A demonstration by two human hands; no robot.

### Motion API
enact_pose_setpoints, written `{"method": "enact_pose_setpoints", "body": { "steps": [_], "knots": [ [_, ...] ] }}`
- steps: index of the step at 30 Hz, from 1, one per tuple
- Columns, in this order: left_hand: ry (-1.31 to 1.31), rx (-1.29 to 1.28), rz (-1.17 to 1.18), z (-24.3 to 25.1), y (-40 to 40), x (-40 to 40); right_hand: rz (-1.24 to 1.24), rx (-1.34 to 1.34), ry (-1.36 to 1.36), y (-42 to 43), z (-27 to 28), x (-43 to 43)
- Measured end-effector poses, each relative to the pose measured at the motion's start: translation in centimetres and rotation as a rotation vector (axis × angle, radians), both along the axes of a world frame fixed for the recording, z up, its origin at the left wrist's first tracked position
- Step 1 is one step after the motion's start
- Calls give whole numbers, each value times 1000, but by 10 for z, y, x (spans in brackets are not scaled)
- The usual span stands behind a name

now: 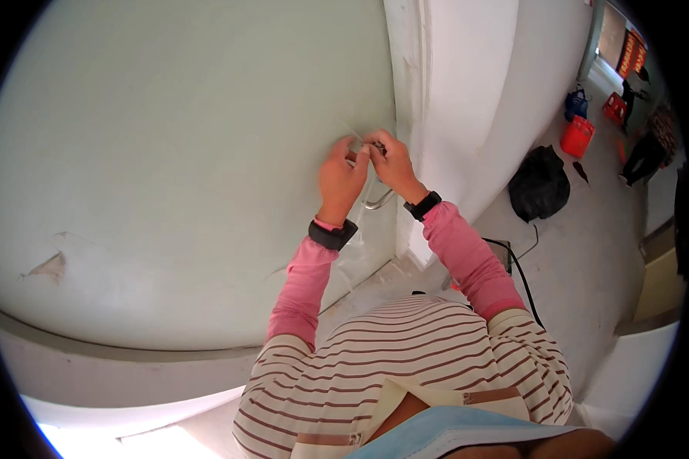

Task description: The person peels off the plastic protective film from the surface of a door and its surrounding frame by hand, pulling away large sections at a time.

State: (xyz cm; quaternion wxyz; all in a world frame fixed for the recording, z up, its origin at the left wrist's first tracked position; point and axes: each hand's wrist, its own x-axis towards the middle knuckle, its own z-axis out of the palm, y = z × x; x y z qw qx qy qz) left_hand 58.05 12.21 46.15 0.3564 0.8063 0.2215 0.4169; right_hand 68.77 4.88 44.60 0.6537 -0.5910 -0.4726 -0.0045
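Note:
Both hands meet at the edge of a large pale green door panel (206, 143), which seems to be covered in clear film. My right hand (395, 163) has its fingers curled around a small dark metallic piece (380, 148), mostly hidden. Against it, my left hand (343, 181) brings thumb and fingers close together; what lies between them is too small to make out. A thin translucent strip (351, 128) runs up and left from the fingertips. Below the hands, a curved metal door handle (379, 201) sticks out, with loose clear film (359, 232) beside it.
A white door frame (413, 115) borders the panel on the right. On the floor are a black plastic bag (540, 183), a red container (577, 136) and a blue bag (576, 104). Another person (651, 146) is at far right. A black cable (522, 275) passes by my right arm.

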Motion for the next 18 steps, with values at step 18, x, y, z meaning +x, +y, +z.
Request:
{"method": "enact_pose_setpoints", "body": {
  "steps": [18],
  "knots": [
    [-89, -60, -2, 7, -8, 29, 55, -42, -147, -60, -38, 4]
  ]
}}
